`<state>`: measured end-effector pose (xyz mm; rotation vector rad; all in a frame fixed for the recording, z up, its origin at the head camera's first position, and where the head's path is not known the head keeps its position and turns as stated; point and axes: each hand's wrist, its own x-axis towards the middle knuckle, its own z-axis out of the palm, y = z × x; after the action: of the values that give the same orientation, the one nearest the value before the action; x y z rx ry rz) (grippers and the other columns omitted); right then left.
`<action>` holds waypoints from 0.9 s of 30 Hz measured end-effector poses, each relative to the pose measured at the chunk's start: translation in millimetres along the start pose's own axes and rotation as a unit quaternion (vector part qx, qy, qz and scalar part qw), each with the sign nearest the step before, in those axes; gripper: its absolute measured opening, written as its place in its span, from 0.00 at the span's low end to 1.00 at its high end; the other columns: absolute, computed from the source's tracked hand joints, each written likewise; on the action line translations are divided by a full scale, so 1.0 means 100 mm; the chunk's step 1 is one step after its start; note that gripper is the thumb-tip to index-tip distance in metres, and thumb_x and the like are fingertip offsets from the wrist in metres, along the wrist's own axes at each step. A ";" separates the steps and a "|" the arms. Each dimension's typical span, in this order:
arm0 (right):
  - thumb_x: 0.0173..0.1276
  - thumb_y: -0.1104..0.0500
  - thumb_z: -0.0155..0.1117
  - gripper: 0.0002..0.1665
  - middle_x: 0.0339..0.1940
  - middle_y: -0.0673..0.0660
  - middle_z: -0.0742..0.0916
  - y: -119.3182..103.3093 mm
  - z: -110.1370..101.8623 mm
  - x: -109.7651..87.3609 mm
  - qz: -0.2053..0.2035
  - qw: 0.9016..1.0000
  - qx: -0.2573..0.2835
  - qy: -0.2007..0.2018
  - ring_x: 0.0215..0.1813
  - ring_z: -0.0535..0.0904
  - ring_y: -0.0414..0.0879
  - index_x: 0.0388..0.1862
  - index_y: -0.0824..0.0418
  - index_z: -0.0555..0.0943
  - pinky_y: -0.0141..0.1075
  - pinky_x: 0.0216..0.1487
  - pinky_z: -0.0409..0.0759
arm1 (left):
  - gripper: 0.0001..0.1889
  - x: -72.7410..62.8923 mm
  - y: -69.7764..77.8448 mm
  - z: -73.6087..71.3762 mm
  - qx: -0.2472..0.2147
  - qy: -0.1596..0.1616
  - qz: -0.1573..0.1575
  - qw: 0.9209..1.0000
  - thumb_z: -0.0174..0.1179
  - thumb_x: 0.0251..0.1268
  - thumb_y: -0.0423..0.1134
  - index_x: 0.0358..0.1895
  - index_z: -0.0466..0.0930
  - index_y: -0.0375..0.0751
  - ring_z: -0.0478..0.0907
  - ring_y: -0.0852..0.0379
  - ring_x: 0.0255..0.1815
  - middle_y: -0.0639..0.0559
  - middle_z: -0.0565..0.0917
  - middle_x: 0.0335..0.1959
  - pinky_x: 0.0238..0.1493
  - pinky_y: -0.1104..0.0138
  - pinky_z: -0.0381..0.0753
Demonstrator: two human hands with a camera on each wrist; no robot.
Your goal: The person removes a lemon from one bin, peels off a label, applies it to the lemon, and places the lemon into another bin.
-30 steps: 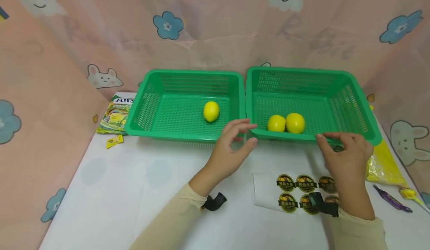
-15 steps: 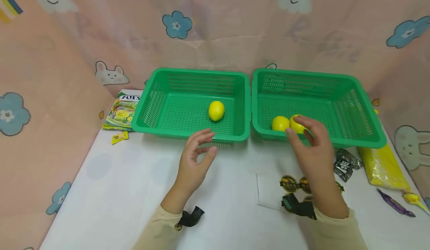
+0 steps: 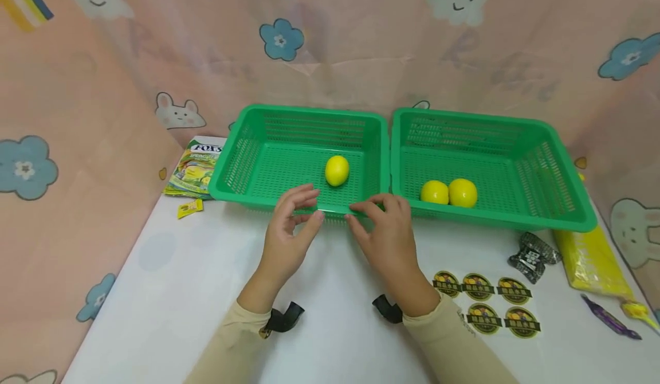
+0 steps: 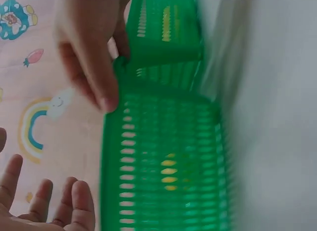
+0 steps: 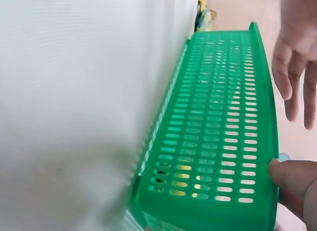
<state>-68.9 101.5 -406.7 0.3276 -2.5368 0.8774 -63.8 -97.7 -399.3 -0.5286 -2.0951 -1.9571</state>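
Observation:
Two green plastic baskets stand side by side against the back wall. A single lemon (image 3: 337,171) lies in the left basket (image 3: 304,112); a pair of lemons (image 3: 462,193) touch each other in the right basket (image 3: 474,116). My right hand (image 3: 388,232) pinches the left basket's front rim near its right end, thumb outside as the right wrist view shows. My left hand (image 3: 286,238) holds nothing, its fingers spread and relaxed just in front of the same rim. In the left wrist view, the left fingers (image 4: 79,201) hang apart from the basket.
Round fruit stickers (image 3: 483,318) lie on a sheet at right. Beyond are black wrapped pieces (image 3: 533,256), a yellow packet (image 3: 593,261), a purple wrapped candy (image 3: 611,317) and a yellow lollipop (image 3: 636,309). Green packets (image 3: 193,169) and a small yellow candy (image 3: 190,208) lie left.
My right hand has gone from the right basket's front rim leftward to the left basket's rim. My left hand has drawn leftward. The baskets and lemons keep their arrangement.

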 end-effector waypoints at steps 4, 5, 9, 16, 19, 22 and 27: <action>0.64 0.57 0.83 0.12 0.45 0.59 0.84 0.00 -0.04 0.03 0.022 1.000 0.000 -0.003 0.59 0.73 0.64 0.45 0.57 0.94 0.55 0.58 0.77 | 0.20 0.41 0.12 -0.06 0.041 -0.021 0.005 0.999 0.63 0.76 0.35 0.67 0.79 0.33 0.74 0.39 0.64 0.41 0.70 0.74 0.59 0.47 0.80; 0.64 0.57 0.83 0.12 0.44 0.59 0.84 0.00 -0.05 0.04 0.023 1.000 0.001 -0.003 0.58 0.74 0.64 0.45 0.57 0.94 0.55 0.58 0.77 | 0.20 0.54 0.16 -0.06 0.056 -0.028 0.001 0.998 0.63 0.77 0.36 0.67 0.79 0.35 0.75 0.41 0.64 0.42 0.71 0.73 0.58 0.48 0.80; 0.62 0.56 0.84 0.12 0.41 0.57 0.84 0.01 -0.07 0.07 0.027 1.000 0.006 -0.005 0.56 0.74 0.62 0.44 0.56 0.94 0.52 0.55 0.77 | 0.20 1.09 0.24 -0.04 0.131 -0.068 -0.044 0.988 0.66 0.77 0.41 0.68 0.81 0.45 0.77 0.45 0.61 0.47 0.71 0.73 0.56 0.52 0.82; 0.61 0.55 0.85 0.11 0.41 0.56 0.85 0.00 -0.09 0.11 0.043 0.999 0.015 -0.019 0.57 0.74 0.61 0.42 0.54 0.95 0.51 0.54 0.78 | 0.22 1.89 0.22 0.03 0.191 -0.128 -0.152 0.961 0.69 0.75 0.44 0.69 0.80 0.52 0.74 0.45 0.69 0.51 0.68 0.78 0.62 0.53 0.79; 0.61 0.54 0.85 0.11 0.42 0.55 0.85 -0.02 -0.09 0.12 0.050 0.998 0.012 -0.026 0.57 0.73 0.60 0.42 0.53 0.95 0.50 0.54 0.78 | 0.24 2.07 0.06 0.06 0.228 -0.168 -0.195 0.939 0.69 0.75 0.46 0.71 0.79 0.52 0.67 0.44 0.75 0.47 0.68 0.78 0.66 0.51 0.76; 0.62 0.53 0.85 0.11 0.41 0.54 0.85 -0.02 -0.09 0.11 0.059 0.998 0.009 -0.034 0.57 0.74 0.60 0.42 0.52 0.95 0.50 0.54 0.78 | 0.28 2.11 -0.15 0.08 0.234 -0.224 -0.272 0.906 0.70 0.74 0.45 0.74 0.77 0.51 0.67 0.40 0.75 0.44 0.65 0.80 0.68 0.47 0.75; 0.60 0.53 0.86 0.11 0.40 0.53 0.85 -0.03 -0.10 0.09 0.063 0.997 0.010 -0.040 0.56 0.74 0.59 0.41 0.51 0.95 0.49 0.53 0.78 | 0.32 2.03 -0.39 0.14 0.231 -0.272 -0.385 0.851 0.73 0.71 0.42 0.76 0.75 0.53 0.68 0.36 0.73 0.44 0.62 0.82 0.66 0.45 0.77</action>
<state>-72.8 104.8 -393.9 0.2151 -2.6482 0.9549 -263.5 -63.6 -354.8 -0.1359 -3.4301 -1.5807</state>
